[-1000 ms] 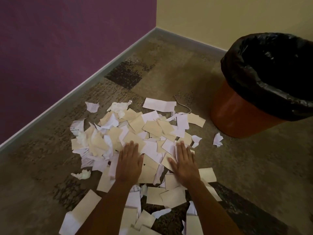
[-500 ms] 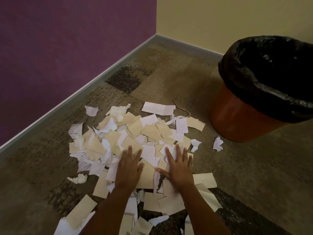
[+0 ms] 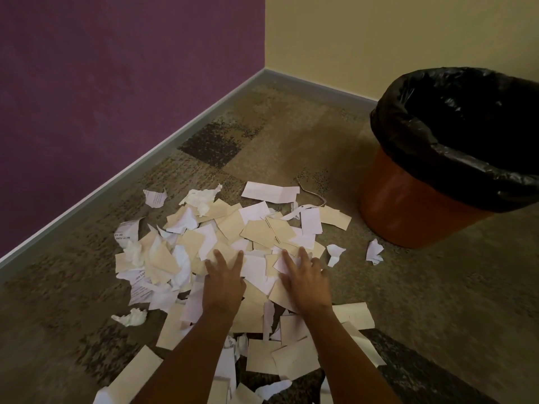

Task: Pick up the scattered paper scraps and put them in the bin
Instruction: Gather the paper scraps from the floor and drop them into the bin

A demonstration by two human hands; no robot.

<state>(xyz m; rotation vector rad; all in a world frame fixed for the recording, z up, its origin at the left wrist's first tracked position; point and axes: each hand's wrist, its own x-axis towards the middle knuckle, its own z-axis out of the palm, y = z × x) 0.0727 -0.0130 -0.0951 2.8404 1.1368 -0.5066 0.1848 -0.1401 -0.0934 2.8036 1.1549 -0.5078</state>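
Carpet (image 3: 291, 135) holds paper scraps (image 3: 259, 231); my left hand (image 3: 224, 282) and right hand (image 3: 306, 284) press flat, fingers spread, grasping nothing.

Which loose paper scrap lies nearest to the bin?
The small crumpled white scrap, alone on the carpet just before the orange bin. All other scraps lie farther left, in or beside the pile.

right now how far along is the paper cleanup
Barely begun. Nothing looks done: the paper scraps lie spread over the carpet, and no paper shows in the visible part of the bin. In hand: left hand and right hand lie flat on the pile, holding nothing. Left: gathering and binning everything.
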